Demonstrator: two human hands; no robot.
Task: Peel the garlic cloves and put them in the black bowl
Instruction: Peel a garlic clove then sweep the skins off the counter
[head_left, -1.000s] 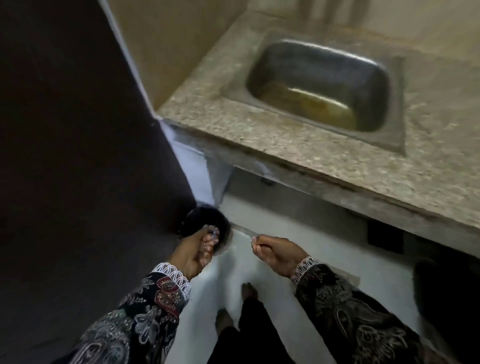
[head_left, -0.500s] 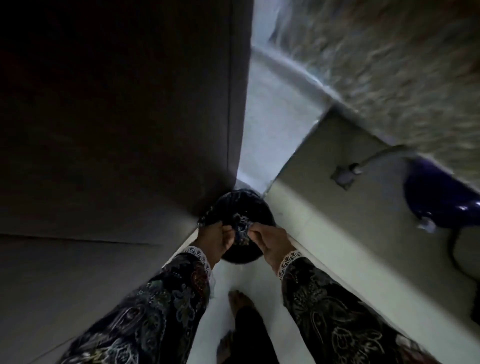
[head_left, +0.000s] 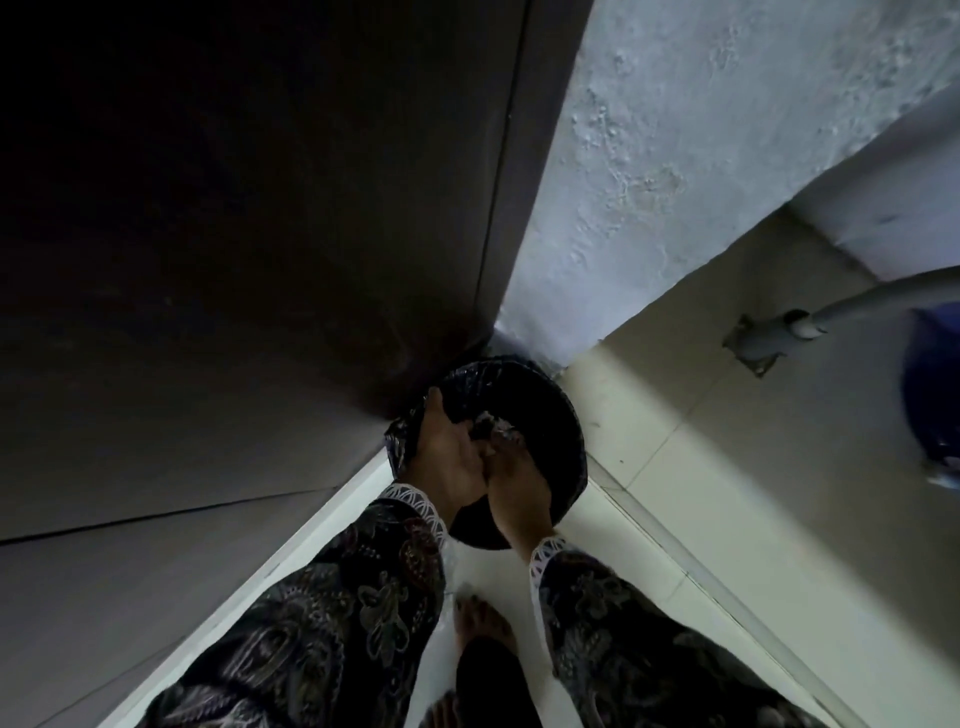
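Pale, papery scraps (head_left: 493, 423), garlic skin by my guess, sit bunched between the fingertips of both hands over a round black container (head_left: 550, 415) lined with crinkled plastic, standing on the floor in the corner. The left hand (head_left: 447, 457) and right hand (head_left: 511, 486) press close together, fingers curled and pinching the scraps. No whole clove shows plainly. Such skin looks feather-light, brittle and clingy; it wants a fingertip pinch, then a rub to shake it off. A grey pipe (head_left: 831, 319) juts out of the wall to the right, and bare feet (head_left: 483, 626) stand on the pale floor tiles (head_left: 675, 467) below.
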